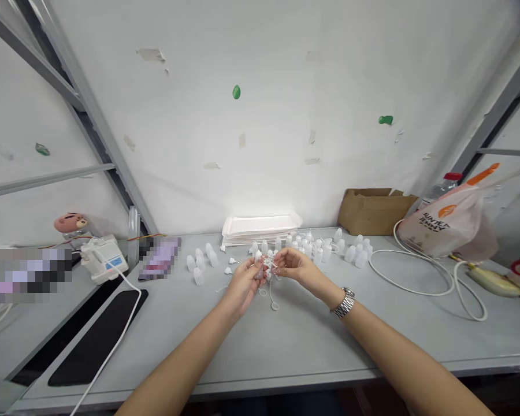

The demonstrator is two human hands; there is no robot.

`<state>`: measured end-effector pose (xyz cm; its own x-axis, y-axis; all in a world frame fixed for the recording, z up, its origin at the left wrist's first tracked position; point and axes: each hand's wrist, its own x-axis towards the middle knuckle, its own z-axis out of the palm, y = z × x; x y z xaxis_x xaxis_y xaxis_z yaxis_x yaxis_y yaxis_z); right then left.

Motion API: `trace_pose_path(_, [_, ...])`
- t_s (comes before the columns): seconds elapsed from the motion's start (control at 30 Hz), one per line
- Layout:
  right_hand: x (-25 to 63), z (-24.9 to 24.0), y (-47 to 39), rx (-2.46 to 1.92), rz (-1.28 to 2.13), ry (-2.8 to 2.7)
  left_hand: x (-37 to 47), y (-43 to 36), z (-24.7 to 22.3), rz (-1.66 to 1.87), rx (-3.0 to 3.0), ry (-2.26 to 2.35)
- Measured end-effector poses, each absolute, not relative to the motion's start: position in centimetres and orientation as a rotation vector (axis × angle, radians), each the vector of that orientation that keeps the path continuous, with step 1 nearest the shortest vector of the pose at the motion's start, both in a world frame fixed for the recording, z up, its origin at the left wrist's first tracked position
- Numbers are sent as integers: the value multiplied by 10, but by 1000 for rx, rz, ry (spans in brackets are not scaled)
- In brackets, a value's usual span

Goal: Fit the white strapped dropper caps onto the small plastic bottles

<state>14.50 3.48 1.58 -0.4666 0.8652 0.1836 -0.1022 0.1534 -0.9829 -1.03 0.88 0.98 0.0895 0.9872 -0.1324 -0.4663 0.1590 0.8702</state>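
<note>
My left hand (244, 283) is closed around a small translucent plastic bottle (259, 256), held above the middle of the table. Close beside it my right hand (295, 264) has its thumb and fingers pinched together, wearing a metal watch (345, 303) at the wrist. What sits in that pinch is too small to make out. Below and between the hands lie white caps with ring-ended straps (274, 306). Loose nozzle caps (229, 270) rest left of my left hand. Several small bottles (198, 276) stand farther left, and more bottles (361, 259) are grouped right of my right hand.
Stacked white trays (262, 224) stand against the wall, with a cardboard box (375, 212) to their right. A white cable (409, 292) loops near a plastic bag (442, 225) and a banana (494, 281). At left are a white device (103, 259) and a black mat (99, 341).
</note>
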Motion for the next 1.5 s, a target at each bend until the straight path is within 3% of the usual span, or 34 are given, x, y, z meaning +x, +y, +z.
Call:
trace_pose_path(1.13, [141, 24, 26, -880, 1248, -1430, -4, 4, 8, 1110, 940, 963])
trace_pose_path(1.5, [144, 19, 30, -681, 1545, -1208, -2, 4, 0, 1314, 1415, 1259])
